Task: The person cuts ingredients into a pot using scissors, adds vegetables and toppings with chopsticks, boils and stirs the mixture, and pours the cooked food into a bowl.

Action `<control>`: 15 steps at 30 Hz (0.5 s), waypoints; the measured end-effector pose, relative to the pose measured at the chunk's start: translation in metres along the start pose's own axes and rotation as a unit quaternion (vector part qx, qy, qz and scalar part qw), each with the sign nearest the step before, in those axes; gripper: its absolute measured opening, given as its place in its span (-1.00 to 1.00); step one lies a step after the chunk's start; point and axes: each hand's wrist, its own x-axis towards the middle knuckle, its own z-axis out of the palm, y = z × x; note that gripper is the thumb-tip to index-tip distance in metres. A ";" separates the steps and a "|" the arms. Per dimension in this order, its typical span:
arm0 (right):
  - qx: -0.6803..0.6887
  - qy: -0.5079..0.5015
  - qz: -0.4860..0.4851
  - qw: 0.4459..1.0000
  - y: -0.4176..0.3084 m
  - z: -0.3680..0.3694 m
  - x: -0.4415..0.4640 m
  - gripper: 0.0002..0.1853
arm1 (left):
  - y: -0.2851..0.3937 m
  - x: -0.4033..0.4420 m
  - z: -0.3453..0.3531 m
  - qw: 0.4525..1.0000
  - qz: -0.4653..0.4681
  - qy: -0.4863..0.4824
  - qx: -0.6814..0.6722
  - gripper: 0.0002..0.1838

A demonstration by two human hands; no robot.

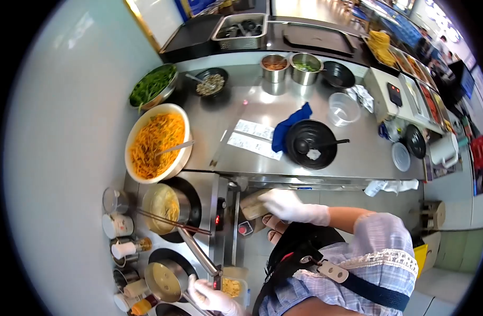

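On the view's clock face, your two hands wear white gloves. Your left hand (212, 297), just past six, has bent fingers by the handle of the lower pot (184, 276); you cannot tell how closed that grip is. Your right hand (290, 205), between four and five, is blurred near a pale, flat-sided object (253, 206), so its grip cannot be told either.

Two pots stand toward your left: the lower at seven, holding pale liquid, and the upper pot (184, 208) at eight, with two chopsticks (170, 220) lying across it. One tub of yellow food (231, 287) sits at six.

On the bench (241, 113) are one large white bowl (184, 124) of orange shreds at nine, two steel canisters (274, 77) at one, and one black bowl (320, 162) holding one ladle (301, 146) near three.
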 end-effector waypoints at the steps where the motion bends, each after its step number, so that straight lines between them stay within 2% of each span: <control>1: 0.001 0.121 0.064 0.991 0.018 -0.010 -0.023 -0.81 | 0.001 -0.006 0.010 0.997 0.009 -0.076 -0.033 -0.75; 2: 0.001 0.240 0.127 0.962 0.039 -0.014 -0.047 -0.85 | -0.001 -0.011 0.019 0.986 0.016 -0.151 -0.064 -0.73; 4: 0.120 0.349 0.340 0.865 0.088 -0.032 -0.084 -0.85 | 0.012 -0.023 0.049 0.958 -0.043 -0.273 -0.070 -0.73; 6: 0.091 0.376 0.396 0.833 0.149 -0.044 -0.121 -0.79 | -0.001 -0.033 0.082 0.924 -0.004 -0.380 -0.053 -0.75; 7: 0.088 0.381 0.399 0.829 0.149 -0.057 -0.122 -0.79 | -0.005 -0.039 0.100 0.901 -0.003 -0.429 -0.065 -0.75; 8: 0.181 0.387 0.421 0.800 0.152 -0.068 -0.123 -0.74 | -0.008 -0.046 0.118 0.877 -0.002 -0.475 -0.073 -0.75; 9: 0.273 0.388 0.436 0.764 0.149 -0.079 -0.120 -0.69 | -0.007 -0.052 0.134 0.865 0.007 -0.496 -0.072 -0.75; 10: 0.276 0.391 0.438 0.761 0.146 -0.088 -0.115 -0.69 | -0.010 -0.056 0.152 0.852 0.034 -0.520 -0.047 -0.73; 12: 0.305 0.376 0.464 0.742 0.145 -0.104 -0.103 -0.51 | 0.004 -0.066 0.180 0.832 0.043 -0.552 -0.040 -0.72; 13: 0.331 0.326 0.478 0.745 0.159 -0.107 -0.101 -0.38 | -0.008 -0.070 0.201 0.831 0.045 -0.552 -0.039 -0.72; 14: 0.371 0.306 0.474 0.738 0.166 -0.108 -0.097 -0.40 | -0.024 -0.073 0.226 0.831 0.047 -0.553 -0.039 -0.72; 15: 0.395 0.290 0.473 0.732 0.179 -0.106 -0.093 -0.44 | -0.026 -0.076 0.248 0.838 0.124 -0.530 -0.033 -0.71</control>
